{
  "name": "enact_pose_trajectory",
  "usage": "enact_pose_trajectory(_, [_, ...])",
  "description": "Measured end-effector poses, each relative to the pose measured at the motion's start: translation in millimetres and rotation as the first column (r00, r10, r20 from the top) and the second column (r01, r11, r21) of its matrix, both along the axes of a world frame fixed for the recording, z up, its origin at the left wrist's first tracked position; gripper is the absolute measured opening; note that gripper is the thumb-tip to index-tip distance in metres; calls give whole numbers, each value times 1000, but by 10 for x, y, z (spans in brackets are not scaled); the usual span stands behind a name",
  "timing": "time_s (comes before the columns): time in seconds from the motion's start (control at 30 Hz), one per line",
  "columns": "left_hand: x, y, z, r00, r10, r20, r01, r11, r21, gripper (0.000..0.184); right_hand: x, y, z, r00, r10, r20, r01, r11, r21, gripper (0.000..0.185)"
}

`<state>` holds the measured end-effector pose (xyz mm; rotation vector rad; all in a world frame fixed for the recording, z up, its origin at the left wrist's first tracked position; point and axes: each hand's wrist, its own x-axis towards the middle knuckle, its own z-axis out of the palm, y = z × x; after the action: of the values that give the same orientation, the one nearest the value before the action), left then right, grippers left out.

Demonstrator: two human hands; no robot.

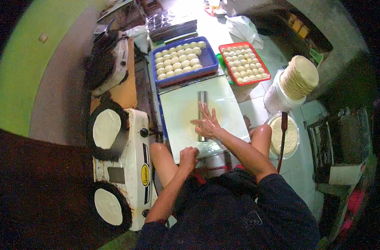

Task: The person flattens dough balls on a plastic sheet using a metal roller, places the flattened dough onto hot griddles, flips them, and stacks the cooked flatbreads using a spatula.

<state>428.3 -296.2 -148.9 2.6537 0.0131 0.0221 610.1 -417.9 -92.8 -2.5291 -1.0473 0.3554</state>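
My right hand (207, 124) lies with fingers spread flat over a shiny metal rolling pin (202, 96). Under the pin, a thin, pale round of dough (186, 114) is faintly visible on the white board (173, 139). At the board's near left edge rests my left hand (189, 156), its fingers curled closed; whatever may be inside them is hidden.
Dough balls fill much of a blue tray (211, 62) and a red tray (268, 76) beyond the board. To the left, a gas stove (134, 179) carries two dark pans with flatbreads (106, 129). Right stand stacked flatbreads (300, 79) and a long-handled spatula (283, 137).
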Motion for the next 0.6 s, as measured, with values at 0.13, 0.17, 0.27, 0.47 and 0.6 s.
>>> enact_pose_trajectory(0.13, [1, -10, 11, 1000, 21, -12, -21, 998, -58, 20, 144, -46, -176, 998, -14, 55, 13, 1000, 26, 71])
enact_pose_trajectory(0.17, [-8, -16, 13, 1000, 13, -26, -15, 997, -74, 19, 193, -47, -276, 995, 2, 96, -6, 999, 42, 74])
enact_pose_trajectory(0.27, [38, -42, 205, 999, -1, 33, 2, 1000, -31, 20, 293, -16, -421, 917, -9, 398, -5, 999, 33, 78])
enact_pose_trajectory(0.47, [100, 16, 249, 998, -35, -51, 28, 991, -129, 15, 698, 228, -569, 846, -76, 527, -57, 971, 231, 70])
enact_pose_trajectory(0.6, [453, 3, 302, 988, -92, 122, 100, 993, -61, 32, 1139, 569, -554, 909, -138, 395, 11, 952, 307, 60])
